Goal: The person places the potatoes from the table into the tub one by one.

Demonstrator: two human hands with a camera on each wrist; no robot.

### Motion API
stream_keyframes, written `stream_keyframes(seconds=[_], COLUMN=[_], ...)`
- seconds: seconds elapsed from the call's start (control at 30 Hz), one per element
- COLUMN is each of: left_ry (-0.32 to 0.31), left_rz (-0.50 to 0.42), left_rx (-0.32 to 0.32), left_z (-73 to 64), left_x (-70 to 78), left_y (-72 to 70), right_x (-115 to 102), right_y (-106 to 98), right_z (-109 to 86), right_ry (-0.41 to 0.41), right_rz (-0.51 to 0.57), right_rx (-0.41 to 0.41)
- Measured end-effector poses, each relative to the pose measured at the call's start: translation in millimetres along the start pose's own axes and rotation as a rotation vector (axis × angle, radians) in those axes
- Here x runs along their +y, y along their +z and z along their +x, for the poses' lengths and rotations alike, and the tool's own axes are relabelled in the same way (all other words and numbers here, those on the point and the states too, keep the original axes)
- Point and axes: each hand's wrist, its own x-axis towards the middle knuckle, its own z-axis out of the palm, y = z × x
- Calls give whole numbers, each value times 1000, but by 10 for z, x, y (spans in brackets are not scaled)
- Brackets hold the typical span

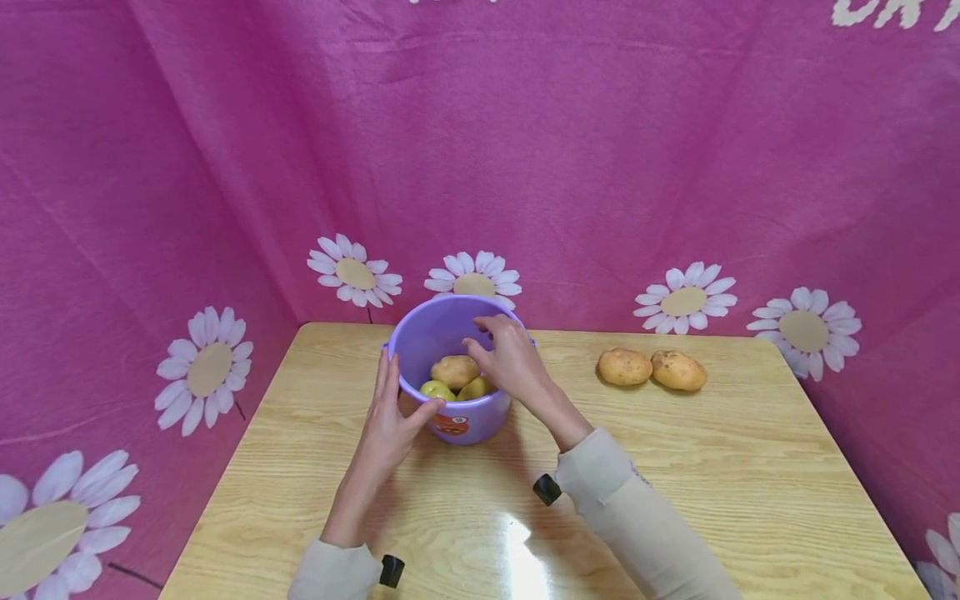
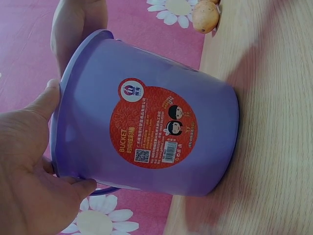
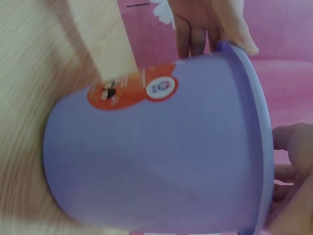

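Left hand (image 1: 390, 421) at the left and near side of a lilac plastic bucket (image 1: 480, 421), thumb spread well away from the nearly straight fingers; thumb on the rim, fingers against the outer wall near a dark purple handle (image 2: 104, 191). Right hand (image 1: 510, 354) above the opening, toward the right side of the bucket, with fingers loosely bent, thumb and forefinger apart, and nothing visibly pinched between them. Bucket upright on a wood-grain tabletop (image 1: 675, 467), left of its middle. Inside, below the right hand: a tan potato (image 1: 453, 369) at the back, a round yellow-green item of produce (image 1: 437, 390) at the front left, and a yellowish item (image 1: 475, 388) at the front right, partly hidden; exact kinds of these last two not discernible. On the near wall, a red label (image 2: 151, 122) with the word "BUCKET", a QR code, a barcode and two cartoon faces. On both forearms, beige sleeves (image 1: 637, 517), each with a small black device (image 1: 547, 489) alongside. Farther right on the tabletop, well apart from the bucket, a left potato (image 1: 625, 367) and a right potato (image 1: 678, 370), side by side and touching. Beyond, a magenta cloth (image 1: 487, 167) printed with white daisies.
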Motion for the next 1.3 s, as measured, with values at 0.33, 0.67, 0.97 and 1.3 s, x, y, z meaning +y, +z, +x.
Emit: stream_keyframes(seconds=[0.33, 0.67, 0.97, 1.3], left_ry=[1, -4, -20, -6], left_rz=[-10, -10, -10, -14], left_rx=[5, 3, -5, 0], left_z=[1, 3, 3, 0], left_x=[-14, -16, -11, -6], left_y=[15, 9, 17, 5], right_x=[205, 457, 691, 982], right_y=[-272, -568, -851, -1101], right_z=[-31, -124, -231, -351], right_ry=[-20, 7, 60, 113], right_rz=[75, 88, 76, 70], right_rx=[88, 128, 129, 149])
